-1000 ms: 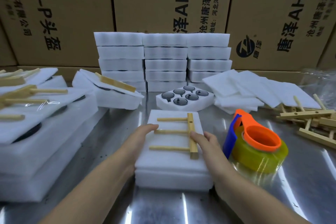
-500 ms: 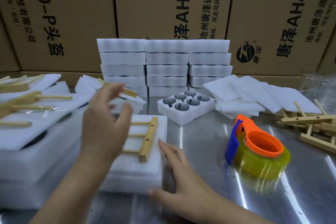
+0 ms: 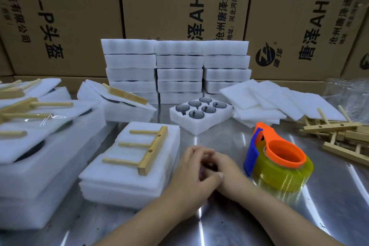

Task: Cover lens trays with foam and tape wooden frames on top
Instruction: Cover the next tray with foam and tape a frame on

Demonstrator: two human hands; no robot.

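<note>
1. A wall of cardboard boxes is seen well beyond the hands, closing off the far edge of the desk.
2. Open steel surface is seen beneath the hands and on to the near edge.
3. Three columns of stacked foam trays are set against the boxes, straight ahead of the hands.
4. Finished packs topped with wooden pieces are piled well to the left of the left hand.
5. The foam-covered tray is placed just left of the left hand. A wooden frame is laid on top, its long bar on the side nearest the hand.
6. Loose foam sheets are spread ahead and to the right of the right hand.
7. An open lens tray is found near, ahead of both hands. Six dark lenses are seated in its round pockets.
8. A tape dispenser is stood just right of the right hand, apart from it.
9. Spare frames are heaped well to the right.
10. The hands are held together, fingers curled against each other. Whether anything is pinched cannot be told.
</note>
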